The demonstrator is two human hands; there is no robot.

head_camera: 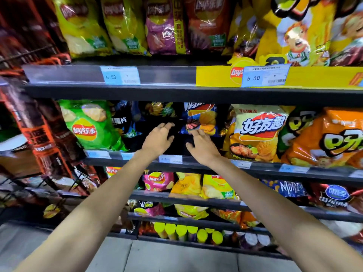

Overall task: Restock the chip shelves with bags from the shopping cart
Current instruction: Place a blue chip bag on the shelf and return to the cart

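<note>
Both my arms reach into the middle chip shelf (pixel 196 165). My left hand (pixel 158 139) hovers with fingers spread and loosely bent in a dark gap between bags, holding nothing. My right hand (pixel 202 146) is beside it, its fingertips touching the lower edge of a blue chip bag (pixel 202 118) standing at the back. A black chip bag (pixel 125 124) leans to the left of the gap, next to a green Lay's bag (pixel 88 124). The shopping cart is out of view.
A yellow-white chip bag (pixel 257 132) and an orange bag (pixel 330 140) stand right of my hands. The upper shelf (pixel 117 75) holds Lay's bags above; lower shelves hold more bags and canisters (pixel 180 230). An orange-black rack (pixel 39 134) stands at left. Grey floor lies below.
</note>
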